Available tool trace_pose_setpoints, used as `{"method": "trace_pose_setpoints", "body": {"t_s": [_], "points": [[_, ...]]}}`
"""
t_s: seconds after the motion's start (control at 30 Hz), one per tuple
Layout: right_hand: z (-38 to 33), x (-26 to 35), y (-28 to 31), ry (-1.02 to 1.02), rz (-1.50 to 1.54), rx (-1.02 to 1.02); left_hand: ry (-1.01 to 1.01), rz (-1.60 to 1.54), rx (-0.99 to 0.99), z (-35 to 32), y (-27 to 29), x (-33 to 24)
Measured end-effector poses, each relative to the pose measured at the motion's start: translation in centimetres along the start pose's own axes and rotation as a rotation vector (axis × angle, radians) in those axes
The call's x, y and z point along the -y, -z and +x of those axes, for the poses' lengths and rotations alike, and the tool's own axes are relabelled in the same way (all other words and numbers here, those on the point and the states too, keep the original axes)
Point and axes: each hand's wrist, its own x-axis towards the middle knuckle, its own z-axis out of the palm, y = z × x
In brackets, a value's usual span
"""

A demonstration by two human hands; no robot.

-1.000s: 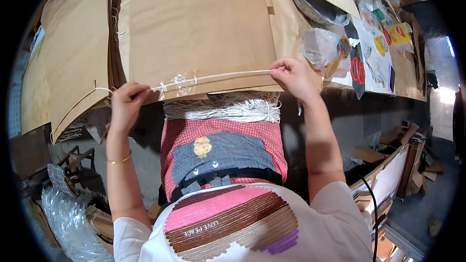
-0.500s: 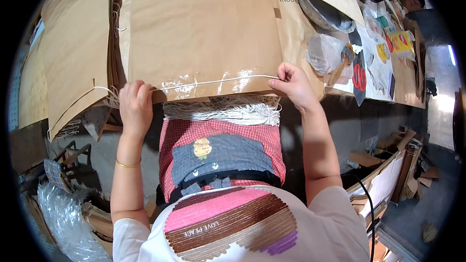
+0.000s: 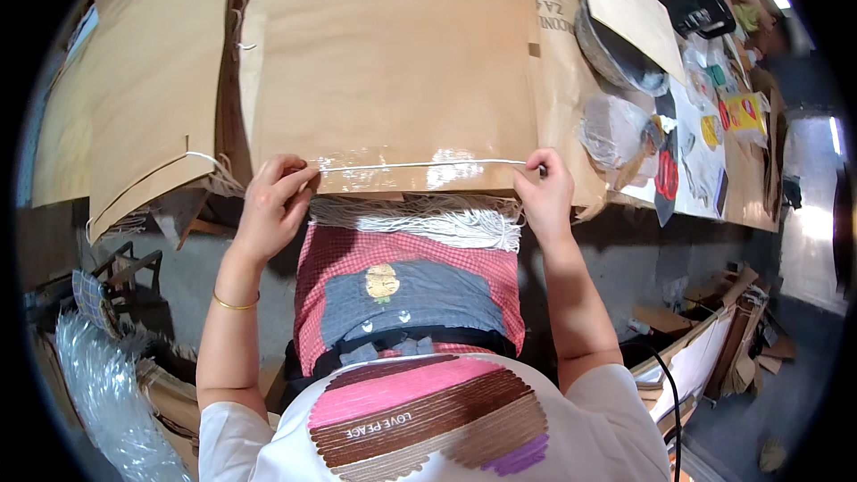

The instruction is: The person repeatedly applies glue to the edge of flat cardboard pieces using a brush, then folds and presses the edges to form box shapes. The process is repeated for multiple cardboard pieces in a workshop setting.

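Note:
A white cord (image 3: pixel 402 165) runs nearly straight across the near edge of a large brown paper sheet (image 3: pixel 393 54). Its left end is pinched in my left hand (image 3: pixel 275 205), at the sheet's near left corner. At the near right corner, my right hand (image 3: pixel 548 189) closes thumb and finger on the other end. Shiny wet-looking patches, perhaps glue, lie on the paper along the cord. Below the table edge, a bundle of white cords (image 3: pixel 428 221) hangs across my lap, over a red checked apron (image 3: pixel 326 259).
To the left lies a stack of brown paper bags (image 3: pixel 152 62) with white cord handles. On the right are a dark basin (image 3: pixel 616 58) under a pale board, a clear plastic bag (image 3: pixel 610 129) with a brush, and red-handled scissors (image 3: pixel 666 174). Cardboard leans at the lower right.
The cord now lies flatter and straighter along the paper's near edge. My left hand has turned, its fingers now reaching toward the right. The whole view has shifted slightly.

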Motion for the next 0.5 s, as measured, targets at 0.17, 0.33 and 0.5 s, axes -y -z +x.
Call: {"method": "trace_pose_setpoints", "body": {"t_s": [0.17, 0.33, 0.5], "points": [[0.3, 1.0, 0.1, 0.557, -0.143, 0.055, -0.015, 0.061, 0.180, 1.0, 2.3, -1.3], [2.3, 1.1, -0.3, -0.076, 0.242, 0.309, 0.221, -0.131, 0.180, 2.0, 2.7, 1.3], [2.3, 2.0, -2.1, 0.030, -0.217, 0.211, 0.347, 0.149, -0.049, 2.4, 0.1, 1.2]]}}
